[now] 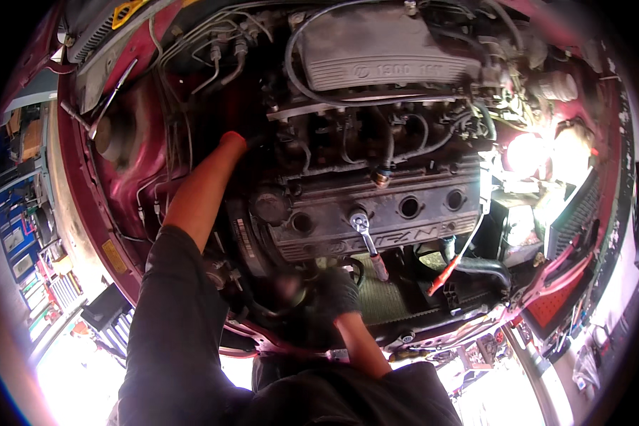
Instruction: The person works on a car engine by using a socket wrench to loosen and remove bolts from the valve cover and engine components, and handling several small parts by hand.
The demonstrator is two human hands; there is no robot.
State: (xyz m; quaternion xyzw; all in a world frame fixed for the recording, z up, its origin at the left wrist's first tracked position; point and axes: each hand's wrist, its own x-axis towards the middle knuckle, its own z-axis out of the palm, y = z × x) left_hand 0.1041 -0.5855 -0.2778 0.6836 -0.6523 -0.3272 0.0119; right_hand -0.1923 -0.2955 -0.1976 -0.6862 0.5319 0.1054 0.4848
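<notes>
Head camera view: a person in dark sleeves leans over the open engine bay of a red car, where a silver ratchet (370, 245) stands in the second well from the left on the dark valve cover (385, 215), its handle slanting toward the front of the car. The left hand (253, 142), gloved below an orange cuff, reaches deep into shadow beside the rear of the engine; whether it grasps anything cannot be told. The right hand (339, 290), in a black glove, is near the ratchet's handle but apart from it, its fingers too dark and blurred to show whether they are clenched or released. Work appears partway along: the other three wells lie uncovered, while the ratchet sits in place, not yet lifted out. What remains down inside the wells is hidden, so how much is finished there cannot be judged; none of the three is covered again. To the right, an orange-handled tool (444, 276) slants beside a black hose (484, 268), near a glaring bright light (530, 154).
</notes>
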